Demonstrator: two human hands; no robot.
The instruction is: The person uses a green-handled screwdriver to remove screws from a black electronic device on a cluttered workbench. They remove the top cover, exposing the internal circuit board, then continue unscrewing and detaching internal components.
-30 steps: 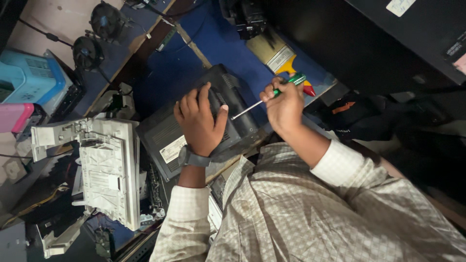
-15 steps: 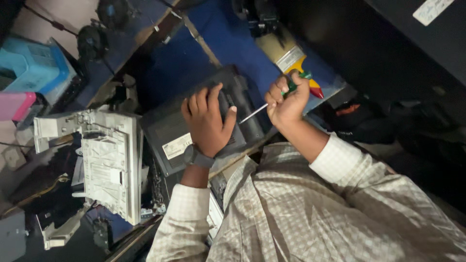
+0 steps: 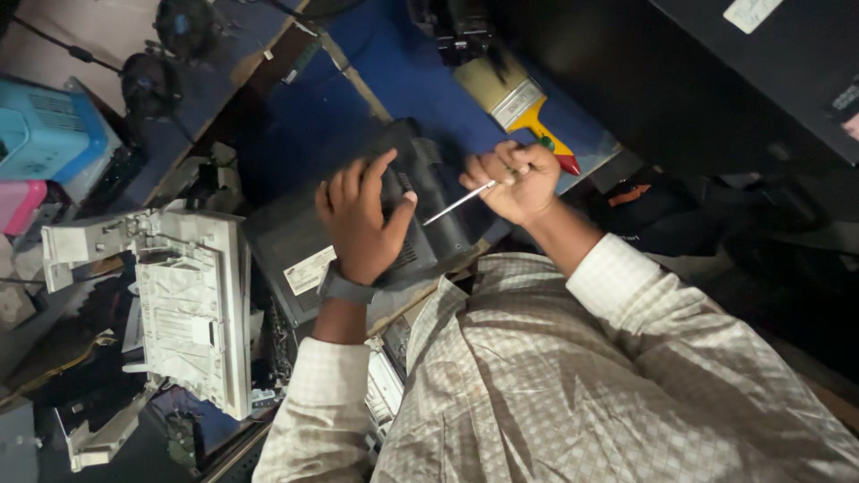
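One dark grey printer housing (image 3: 358, 241) lying on the blue bench; left hand (image 3: 361, 219) pressing flat on it, fingers spread. Right hand (image 3: 514, 183) clenching one screwdriver (image 3: 458, 204), tip angling into housing. One paintbrush (image 3: 514, 98) lying beyond.

Dark grey plastic on the printer casing (image 3: 358, 241) – matt, faintly ribbed near the vents, with a pale paper sticker. Bright, smooth metal on the screwdriver shaft (image 3: 458, 203). Off-white moulded plastic on the loose printer panel (image 3: 192, 313), dull and dusty-looking. Glossy yellow and red plastic handle on the paintbrush (image 3: 523, 103), metal band, pale bristles. Soft checked cloth on the shirt (image 3: 573, 385) – woven, matt. Blue matt tabletop (image 3: 394, 80).
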